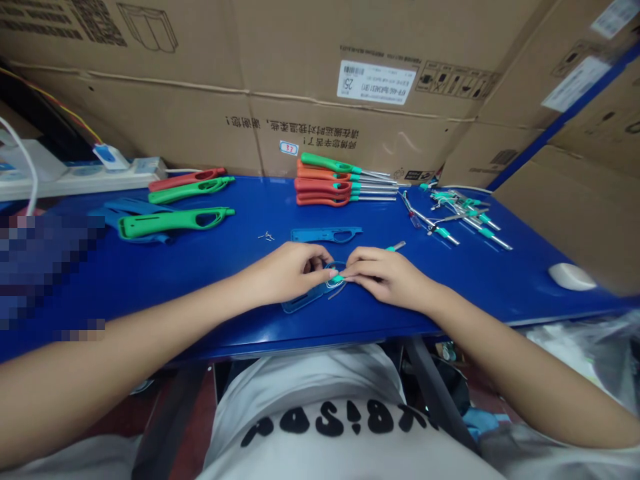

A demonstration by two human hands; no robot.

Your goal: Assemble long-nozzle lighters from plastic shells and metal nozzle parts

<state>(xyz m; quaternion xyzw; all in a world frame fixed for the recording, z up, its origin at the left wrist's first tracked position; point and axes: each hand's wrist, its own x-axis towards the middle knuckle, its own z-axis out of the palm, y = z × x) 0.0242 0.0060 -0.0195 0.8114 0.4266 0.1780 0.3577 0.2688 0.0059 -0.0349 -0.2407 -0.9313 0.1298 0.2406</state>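
My left hand [287, 272] is closed over a blue lighter shell half [303, 302] lying on the table, its thumb at a small green part [338, 279] with thin wires. From the other side my right hand [387, 277] pinches at this same wired part, fingertips together. A metal lighter tube [399, 246] with a green collar sticks out beyond my right fingers. My fingers hide much of the shell and its inside. Just behind my hands lies another blue shell half [317, 235], with several small screws [267, 237] to its left.
Assembled red, orange and green lighters [323, 190] are stacked at the back. Wired metal tubes [470, 217] lie to the right, near a white mouse-shaped object [572, 276]. Green shells [170, 223] lie left, by a power strip [80, 179]. A cardboard box [200, 113] walls the back.
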